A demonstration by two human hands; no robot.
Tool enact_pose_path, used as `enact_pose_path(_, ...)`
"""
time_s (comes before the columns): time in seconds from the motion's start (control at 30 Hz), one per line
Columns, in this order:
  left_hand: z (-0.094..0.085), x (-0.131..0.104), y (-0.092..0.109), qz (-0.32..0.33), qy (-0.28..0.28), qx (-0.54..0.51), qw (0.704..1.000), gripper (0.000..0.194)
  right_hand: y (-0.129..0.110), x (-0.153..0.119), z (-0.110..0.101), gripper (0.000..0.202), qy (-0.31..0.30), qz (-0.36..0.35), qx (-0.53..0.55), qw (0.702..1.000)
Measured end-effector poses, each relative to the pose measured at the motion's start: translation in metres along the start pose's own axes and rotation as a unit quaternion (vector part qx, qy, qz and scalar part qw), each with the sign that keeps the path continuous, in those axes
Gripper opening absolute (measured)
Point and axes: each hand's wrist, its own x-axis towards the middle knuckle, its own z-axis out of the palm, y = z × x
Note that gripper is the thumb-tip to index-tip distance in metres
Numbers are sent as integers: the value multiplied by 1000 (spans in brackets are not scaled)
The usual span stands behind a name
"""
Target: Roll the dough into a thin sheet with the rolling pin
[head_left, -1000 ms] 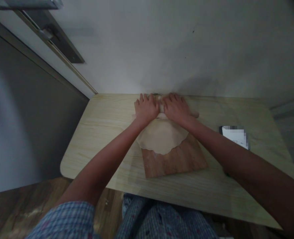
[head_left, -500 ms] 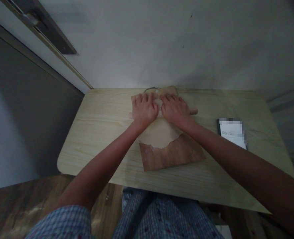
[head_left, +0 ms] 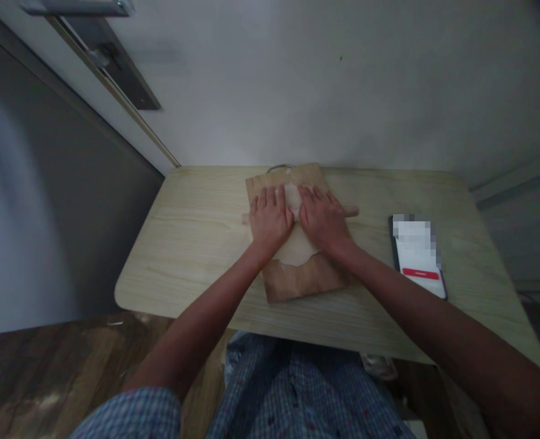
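Observation:
My left hand (head_left: 270, 218) and my right hand (head_left: 323, 218) lie side by side on a wooden rolling pin (head_left: 352, 211), palms down. The fingers of both hands are stretched forward past the pin, not wrapped round it. Under the pin is a thin, pale sheet of dough (head_left: 295, 247) with an uneven near edge. The dough is spread over a brown wooden board (head_left: 304, 281), whose far end shows beyond my fingertips. My hands and forearms cover the middle of the pin and parts of the dough.
The board sits on a pale wood-grain table (head_left: 197, 244). To the right lies a phone (head_left: 419, 259) with a lit screen. Behind the table rises a white door or wall, with a metal door handle (head_left: 78, 7) at upper left.
My hands and the rolling pin have come a little towards me over the dough, baring more of the board's far end. The view has shifted slightly, and the phone screen shows something different.

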Motion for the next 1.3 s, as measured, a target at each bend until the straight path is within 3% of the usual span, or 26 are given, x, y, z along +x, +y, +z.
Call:
enact_pose_path(0.27,-9,3,2,-5,-38,12,999,49,4,8,0,44,-41,-1,12,999)
enact_pose_path(0.4,-22,16,1,-19,-109,-1,994,51,17,29,-6,43,-107,-69,18,992)
enact_pose_path(0.5,-27,29,-1,-6,-148,-13,989,46,21,44,-9,44,-120,-66,5,991)
enact_pose_path(0.6,-20,39,-1,2,-142,-12,990,40,20,51,-5,46,-128,-46,2,991)
enact_pose_path(0.73,-4,47,-1,-19,-111,-14,993,47,21,54,6,50,-146,-26,8,989)
enact_pose_path(0.9,4,57,-4,-57,-172,-26,983,61,26,63,15,56,-187,-14,27,982)
enact_pose_path(1.0,4,62,-4,-52,-181,-17,982,61,28,67,18,56,-199,-5,34,979)
enact_pose_path(1.13,2,60,-2,-39,-165,-19,985,59,27,64,17,56,-177,-4,43,983)
enact_pose_path(1.3,0,49,0,-19,-98,-50,994,57,24,53,14,55,-138,-17,57,989)
